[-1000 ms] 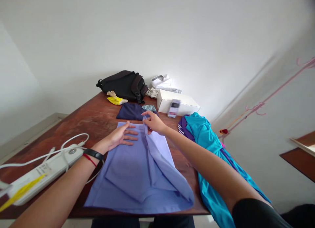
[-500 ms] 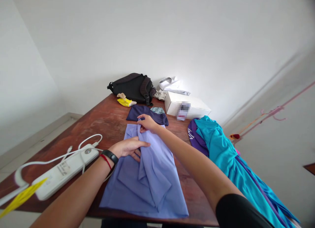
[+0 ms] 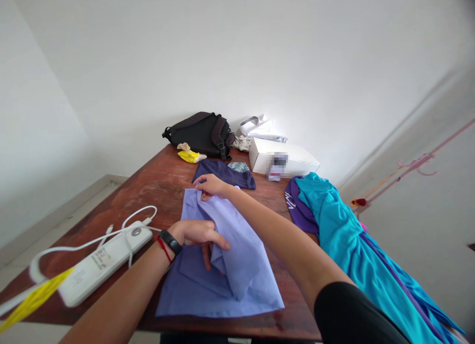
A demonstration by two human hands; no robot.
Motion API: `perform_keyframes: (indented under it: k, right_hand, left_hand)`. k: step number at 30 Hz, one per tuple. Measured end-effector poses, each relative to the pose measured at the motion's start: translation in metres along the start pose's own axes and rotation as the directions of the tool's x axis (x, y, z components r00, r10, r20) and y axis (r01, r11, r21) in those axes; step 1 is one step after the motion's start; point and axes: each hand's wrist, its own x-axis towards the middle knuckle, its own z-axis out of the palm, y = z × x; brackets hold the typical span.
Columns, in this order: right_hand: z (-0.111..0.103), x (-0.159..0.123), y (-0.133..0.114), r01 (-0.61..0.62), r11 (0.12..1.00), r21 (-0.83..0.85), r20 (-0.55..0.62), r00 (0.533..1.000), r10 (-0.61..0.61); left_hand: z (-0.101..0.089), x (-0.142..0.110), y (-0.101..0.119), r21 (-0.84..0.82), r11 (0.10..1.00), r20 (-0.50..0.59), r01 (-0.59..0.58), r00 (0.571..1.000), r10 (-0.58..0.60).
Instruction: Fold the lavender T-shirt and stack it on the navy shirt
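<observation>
A lavender cloth (image 3: 256,279), which looks like a garment partly folded over itself, lies on the wooden table in front of me. My right hand (image 3: 212,185) pinches its far edge near the left corner, fingers bent. Lower down, my left hand (image 3: 200,235), wearing a black wristband (image 3: 170,241) and a red cord, grips a raised fold between thumb and fingers. Some of its fingertips are hidden by the fabric. Just beyond the right hand lies a folded navy cloth (image 3: 215,172) with a patterned patch.
To the left is a white power strip (image 3: 107,262) with cables. A black bag (image 3: 196,133), a yellow packet (image 3: 188,157) and a white box (image 3: 285,156) stand at the back. Turquoise and purple clothing (image 3: 341,230) covers the right edge of the table (image 3: 148,178).
My right hand has moved left with the cloth's far edge. My left hand has shifted right and nearer me, and the fold is lifted and turned over more.
</observation>
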Motion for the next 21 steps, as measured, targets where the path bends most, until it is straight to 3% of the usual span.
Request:
perform_keyframes:
  k: [3, 5, 10, 14, 17, 21]
  right_hand:
    - [0.003, 0.005, -0.007, 0.032, 0.999, 0.034, 0.007, 0.999, -0.032]
    - [0.01, 0.011, -0.01, 0.031, 0.998, 0.054, -0.013, 0.999, -0.031]
    - [0.035, 0.028, -0.005, 0.035, 0.998, 0.049, -0.048, 0.998, -0.033]
    - [0.043, 0.036, 0.006, 0.06, 0.998, -0.006, -0.063, 0.996, -0.061]
    - [0.045, 0.038, 0.012, 0.096, 0.994, -0.043, -0.069, 0.993, -0.099]
    - [0.048, 0.034, 0.015, 0.166, 0.981, -0.099, -0.064, 0.983, -0.172]
  left_hand:
    - [0.002, -0.009, 0.006, 0.092, 0.995, 0.185, 0.029, 0.982, -0.046]
    - [-0.001, -0.013, 0.005, 0.071, 0.997, 0.167, 0.009, 0.986, -0.021]
    - [-0.006, -0.014, -0.004, -0.015, 1.0, -0.002, -0.005, 1.0, 0.005]
    - [0.012, -0.023, -0.009, -0.106, 0.994, -0.142, -0.016, 0.99, 0.001]
    - [0.032, -0.042, -0.025, -0.19, 0.981, -0.294, -0.047, 0.956, -0.011]
    - [0.055, -0.07, -0.069, -0.35, 0.928, -0.462, -0.128, 0.885, -0.052]
